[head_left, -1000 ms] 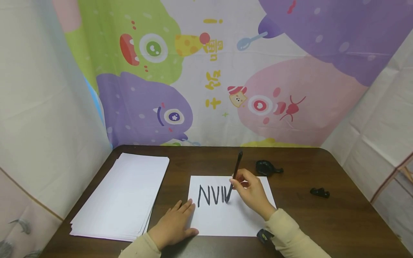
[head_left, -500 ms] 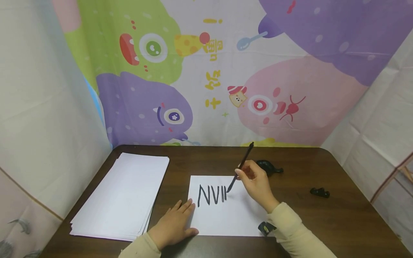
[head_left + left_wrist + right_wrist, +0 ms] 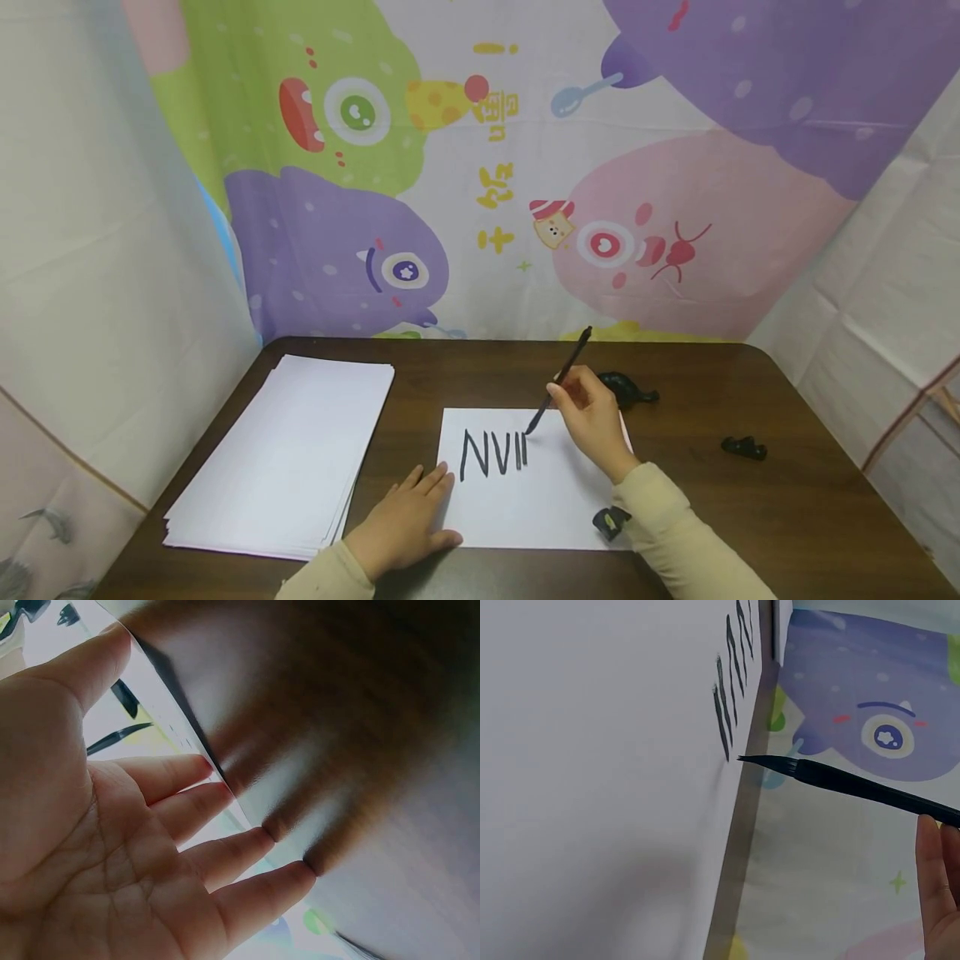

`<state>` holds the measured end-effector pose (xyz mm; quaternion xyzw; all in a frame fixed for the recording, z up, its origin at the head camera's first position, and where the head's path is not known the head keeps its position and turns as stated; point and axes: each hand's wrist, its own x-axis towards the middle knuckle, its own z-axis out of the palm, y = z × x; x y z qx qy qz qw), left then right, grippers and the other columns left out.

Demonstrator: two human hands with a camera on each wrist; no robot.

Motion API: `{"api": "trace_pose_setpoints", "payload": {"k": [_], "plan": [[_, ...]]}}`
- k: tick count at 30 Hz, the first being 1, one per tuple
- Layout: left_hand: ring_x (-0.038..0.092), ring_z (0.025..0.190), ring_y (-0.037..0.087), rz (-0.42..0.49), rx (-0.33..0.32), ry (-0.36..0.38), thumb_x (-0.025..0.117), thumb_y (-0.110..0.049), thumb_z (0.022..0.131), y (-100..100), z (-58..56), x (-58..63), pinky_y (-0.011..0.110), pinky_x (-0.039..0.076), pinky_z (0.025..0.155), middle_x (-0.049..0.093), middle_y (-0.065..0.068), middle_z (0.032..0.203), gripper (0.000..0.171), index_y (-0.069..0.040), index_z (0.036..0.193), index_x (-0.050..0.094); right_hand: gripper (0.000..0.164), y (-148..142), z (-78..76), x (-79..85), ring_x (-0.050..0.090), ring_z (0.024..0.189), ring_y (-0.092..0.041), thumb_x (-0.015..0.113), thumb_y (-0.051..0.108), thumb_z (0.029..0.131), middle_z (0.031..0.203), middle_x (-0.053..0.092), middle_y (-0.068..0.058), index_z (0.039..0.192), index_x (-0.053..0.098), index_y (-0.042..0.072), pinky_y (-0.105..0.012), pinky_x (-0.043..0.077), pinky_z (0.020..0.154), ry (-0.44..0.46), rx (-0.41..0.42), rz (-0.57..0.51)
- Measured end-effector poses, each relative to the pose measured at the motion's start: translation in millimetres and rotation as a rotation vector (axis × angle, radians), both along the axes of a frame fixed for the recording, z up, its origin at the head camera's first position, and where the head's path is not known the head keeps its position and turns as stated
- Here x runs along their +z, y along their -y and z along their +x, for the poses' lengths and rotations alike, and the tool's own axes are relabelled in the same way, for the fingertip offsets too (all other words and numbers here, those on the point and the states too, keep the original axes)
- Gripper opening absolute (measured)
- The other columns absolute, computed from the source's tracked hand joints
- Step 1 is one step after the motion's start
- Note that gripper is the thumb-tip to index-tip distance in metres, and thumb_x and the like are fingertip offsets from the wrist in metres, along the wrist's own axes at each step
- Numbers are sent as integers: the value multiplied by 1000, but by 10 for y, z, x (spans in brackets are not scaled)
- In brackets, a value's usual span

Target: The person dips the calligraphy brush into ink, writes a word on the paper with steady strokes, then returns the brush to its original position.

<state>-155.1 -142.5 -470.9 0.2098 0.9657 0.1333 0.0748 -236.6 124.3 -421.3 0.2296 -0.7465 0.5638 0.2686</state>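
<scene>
My right hand point(image 3: 592, 421) pinches a slim black calligraphy brush point(image 3: 561, 379) between thumb and fingers. The brush slants, its dark tip at the top of the last black stroke on a white sheet of paper point(image 3: 525, 508). In the right wrist view the bristle tip point(image 3: 765, 761) shows a small gap from the inked strokes point(image 3: 724, 724). These strokes run in a row, like an N, a V and two uprights. My left hand point(image 3: 405, 521) lies with fingers spread, its fingertips on the sheet's left edge; the left wrist view shows the palm and straight fingers point(image 3: 247, 900).
A stack of white paper point(image 3: 277, 458) lies on the left of the dark wooden table point(image 3: 750, 533). Behind my right hand sits a black dish with a short spout or handle point(image 3: 630, 388). Farther right is a small black bumpy object point(image 3: 743, 448). A cartoon-printed cloth point(image 3: 480, 275) hangs behind.
The right hand has lifted the brush from low on the last upright and moved it away from me, to that stroke's top. The left hand stays in place.
</scene>
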Motion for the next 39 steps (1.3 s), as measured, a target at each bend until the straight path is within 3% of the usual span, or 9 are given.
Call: {"api": "trace_pose_setpoints", "payload": {"k": [8, 15, 18, 23, 32, 39], "plan": [[38, 138, 48, -1, -2, 1, 72, -51, 82, 0, 2, 6, 69, 39, 101, 42, 15, 154, 82, -3, 143, 47, 13, 20, -63, -50, 66, 66, -39, 66, -14, 83, 79, 63, -24, 86, 54, -13, -36, 60, 60, -12, -13, -14], [38, 138, 47, -2, 0, 4, 72, -51, 82, -1, 0, -4, 69, 39, 102, 42, 15, 154, 81, -3, 143, 47, 12, 25, -77, -67, 63, 68, -3, 66, -14, 83, 78, 63, -25, 85, 54, -14, -25, 59, 61, -17, -19, -5], [38, 138, 47, -5, 2, 3, 71, -52, 82, -1, 4, -13, 68, 39, 102, 42, 14, 154, 81, -3, 143, 47, 12, 22, -76, -76, 65, 67, -9, 66, -14, 83, 78, 63, -23, 85, 54, -13, -21, 58, 61, -26, -22, 5], [39, 138, 48, -4, 0, 0, 71, -51, 82, 0, 3, -12, 68, 39, 102, 42, 15, 153, 81, -3, 143, 47, 12, 14, -63, -85, 65, 64, -31, 67, -13, 83, 77, 63, -20, 84, 55, -10, -17, 56, 61, -28, -47, 39], [39, 138, 48, -5, -4, -1, 72, -51, 82, -3, -3, -1, 69, 39, 101, 42, 15, 153, 81, -3, 143, 47, 12, 8, -36, -85, 64, 64, -21, 69, -12, 82, 77, 63, -17, 82, 58, -8, -15, 54, 60, -53, -75, 83], [38, 138, 48, -5, 0, 6, 71, -51, 82, -4, 0, 0, 69, 39, 102, 42, 15, 154, 81, -3, 143, 47, 14, 3, -19, -89, 55, 62, -12, 71, -12, 80, 71, 60, -13, 80, 58, -5, -8, 41, 58, -96, -123, 123]]}}
